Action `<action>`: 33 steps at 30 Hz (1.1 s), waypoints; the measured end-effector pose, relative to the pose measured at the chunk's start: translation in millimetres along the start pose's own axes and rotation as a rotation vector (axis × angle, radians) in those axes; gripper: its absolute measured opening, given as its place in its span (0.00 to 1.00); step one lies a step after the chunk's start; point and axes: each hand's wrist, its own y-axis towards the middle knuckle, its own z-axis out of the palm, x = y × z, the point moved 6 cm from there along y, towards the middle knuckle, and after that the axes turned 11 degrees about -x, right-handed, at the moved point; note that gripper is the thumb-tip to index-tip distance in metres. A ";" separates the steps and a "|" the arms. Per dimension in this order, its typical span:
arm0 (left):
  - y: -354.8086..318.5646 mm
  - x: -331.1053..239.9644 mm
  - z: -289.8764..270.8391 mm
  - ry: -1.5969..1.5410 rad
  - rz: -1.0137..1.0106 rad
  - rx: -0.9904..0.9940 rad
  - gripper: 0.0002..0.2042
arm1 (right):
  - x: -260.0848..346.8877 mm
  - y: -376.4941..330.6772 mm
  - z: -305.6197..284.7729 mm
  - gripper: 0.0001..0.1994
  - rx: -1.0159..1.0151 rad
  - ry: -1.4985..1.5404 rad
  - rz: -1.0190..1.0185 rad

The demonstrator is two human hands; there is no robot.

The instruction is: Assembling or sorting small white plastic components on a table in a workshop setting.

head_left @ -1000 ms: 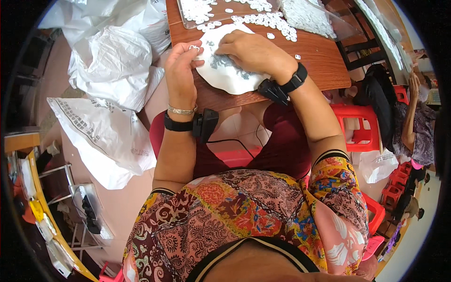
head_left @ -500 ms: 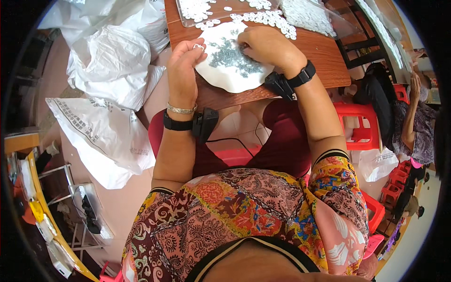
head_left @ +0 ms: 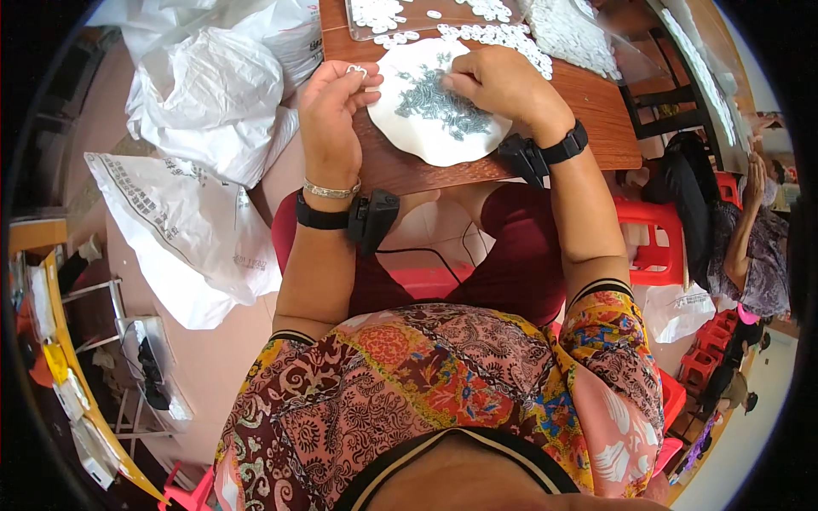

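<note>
My left hand [head_left: 334, 111] is raised at the left rim of a white wavy-edged plate [head_left: 417, 146]. Between its thumb and fingers it pinches a small white plastic piece [head_left: 356, 70] with an opening in it. A loose heap of small grey metal pieces [head_left: 443, 100] lies in the plate; they are too small to name surely. Over the heap's right side is my right hand [head_left: 511, 83], its thumb and fingertips drawn together. Whatever those fingertips may hold is hidden. A dark strap with a black box is on each of my wrists.
The plate stands on a brown wooden table [head_left: 588, 128]. Beyond it lie many white plastic pieces [head_left: 503, 36], a clear tray [head_left: 409, 27] and a full clear bag [head_left: 569, 38]. White sacks [head_left: 204, 102] stand on the left, a red stool [head_left: 652, 238] on the right. Another person sits far right.
The view has shifted, so table and plate appear a little further right. My right fingers have tightened over the heap. My left hand still pinches the white piece.
</note>
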 end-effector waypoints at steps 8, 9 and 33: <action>-12.6 4.1 16.0 0.101 -0.079 0.065 0.06 | 22.8 1.5 -23.1 0.08 -0.108 0.520 0.006; -15.8 5.1 19.8 0.133 -0.088 0.071 0.07 | 25.0 0.2 -24.7 0.07 -0.096 0.731 0.052; -29.9 12.5 31.9 0.238 -0.036 0.106 0.08 | 36.8 -3.9 -18.4 0.09 -0.004 0.763 0.067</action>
